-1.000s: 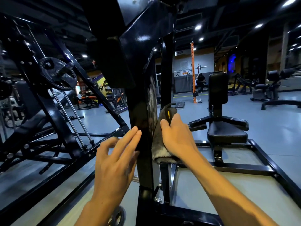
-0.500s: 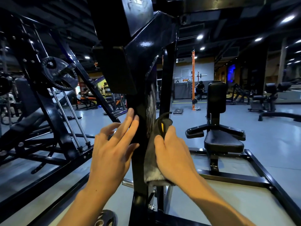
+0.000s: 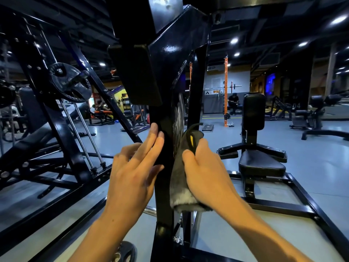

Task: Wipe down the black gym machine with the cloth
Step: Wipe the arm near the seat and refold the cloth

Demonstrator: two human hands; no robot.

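**Cloth flat on the black upright, one hand on each side**

The grey cloth (image 3: pixel 182 178) sits against the right face of the black gym machine (image 3: pixel 164 167) upright, dead center and close to the camera. The right hand (image 3: pixel 204 171) presses it there, fingers laid over the fabric, with a yellow tag poking out at the top. The left hand (image 3: pixel 136 167) rests flat on the left face, fingers straight. A black padded seat (image 3: pixel 261 164) stands just right of the post, and a weight plate (image 3: pixel 70 83) hangs on the far-left rack.
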